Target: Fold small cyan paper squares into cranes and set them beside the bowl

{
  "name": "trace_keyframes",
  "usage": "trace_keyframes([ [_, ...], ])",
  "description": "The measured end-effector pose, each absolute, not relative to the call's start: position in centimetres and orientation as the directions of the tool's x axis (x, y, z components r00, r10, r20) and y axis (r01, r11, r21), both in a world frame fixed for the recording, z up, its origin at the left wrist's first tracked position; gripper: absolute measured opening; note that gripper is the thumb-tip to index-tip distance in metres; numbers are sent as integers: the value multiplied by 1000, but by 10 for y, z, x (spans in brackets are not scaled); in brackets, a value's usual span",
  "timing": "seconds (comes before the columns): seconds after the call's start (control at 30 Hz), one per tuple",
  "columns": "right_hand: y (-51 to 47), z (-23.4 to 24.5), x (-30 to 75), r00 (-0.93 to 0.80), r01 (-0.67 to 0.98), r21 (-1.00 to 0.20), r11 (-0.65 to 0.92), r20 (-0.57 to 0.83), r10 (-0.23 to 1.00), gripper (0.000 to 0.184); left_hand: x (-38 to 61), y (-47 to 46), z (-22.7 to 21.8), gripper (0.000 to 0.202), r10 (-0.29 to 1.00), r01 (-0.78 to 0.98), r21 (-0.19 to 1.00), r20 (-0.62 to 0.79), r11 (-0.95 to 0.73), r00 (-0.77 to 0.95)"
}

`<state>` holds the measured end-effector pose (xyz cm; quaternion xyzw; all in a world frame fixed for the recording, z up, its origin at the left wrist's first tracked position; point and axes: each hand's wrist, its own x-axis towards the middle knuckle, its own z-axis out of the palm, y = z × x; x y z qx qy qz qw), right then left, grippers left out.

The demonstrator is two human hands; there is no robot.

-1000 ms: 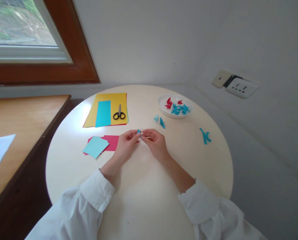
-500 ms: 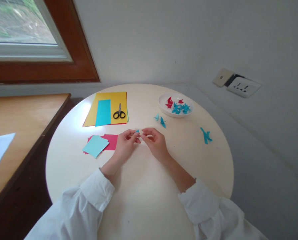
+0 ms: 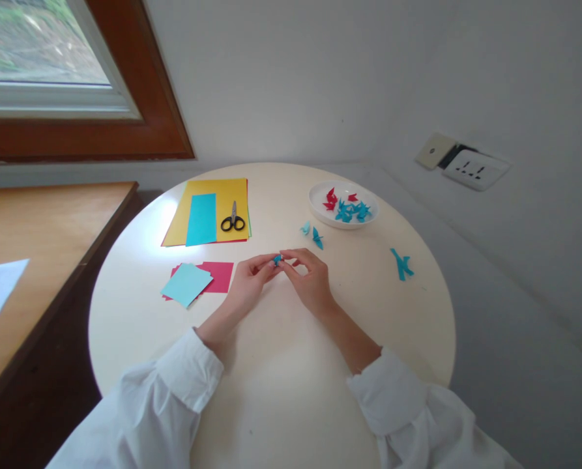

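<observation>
A small folded piece of blue paper point(image 3: 277, 260) is pinched between the fingertips of both hands over the middle of the table. My left hand point(image 3: 249, 280) holds it from the left, thumb and forefinger closed. From the right, my right hand point(image 3: 311, 281) grips it with thumb and fingertips. Fingers cover much of the paper, so its full shape is hidden. Just beyond my hands lie a pale blue paper crane point(image 3: 305, 228) and a darker blue paper crane point(image 3: 317, 238). Square sheets, pale blue point(image 3: 187, 285) over pink point(image 3: 218, 277), lie left of my left hand.
Several red and blue paper cranes sit in a white dish point(image 3: 315, 207) at the back right. Scissors point(image 3: 232, 220) and a blue strip point(image 3: 201, 219) rest on yellow sheets point(image 3: 229, 189). Blue paper scraps point(image 3: 401, 266) lie near the right edge of the round table point(image 3: 291, 391).
My hands have come together. My right fingertips now meet the blue paper, which has shifted slightly right and shows more between the fingers.
</observation>
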<state>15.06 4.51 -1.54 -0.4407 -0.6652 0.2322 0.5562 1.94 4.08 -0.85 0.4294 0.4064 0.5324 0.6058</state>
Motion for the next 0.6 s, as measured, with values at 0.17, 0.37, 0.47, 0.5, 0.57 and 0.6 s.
trace_keyframes([
  [0.17, 47, -17, 153, 16, 362, -784, 505, 547, 837, 21, 21, 41, -7, 38, 993, -372, 922, -84, 109, 83],
  [0.37, 46, -16, 153, -22, 377, -758, 533, 568, 823, 20, 20, 40, -5, 33, 992, -350, 931, -78, 107, 95],
  [0.47, 46, -15, 152, -26, 393, -742, 543, 581, 813, 18, 20, 40, -5, 31, 993, -334, 938, -68, 97, 99],
  [0.5, 46, -15, 152, -27, 396, -738, 547, 586, 810, 17, 20, 39, -5, 31, 993, -327, 940, -65, 94, 98],
  [0.57, 45, -14, 152, -26, 399, -734, 549, 590, 807, 16, 19, 39, -5, 31, 994, -313, 946, -62, 89, 95],
  [0.6, 45, -14, 152, -26, 401, -732, 550, 591, 806, 16, 19, 39, -4, 31, 994, -309, 947, -62, 88, 95],
])
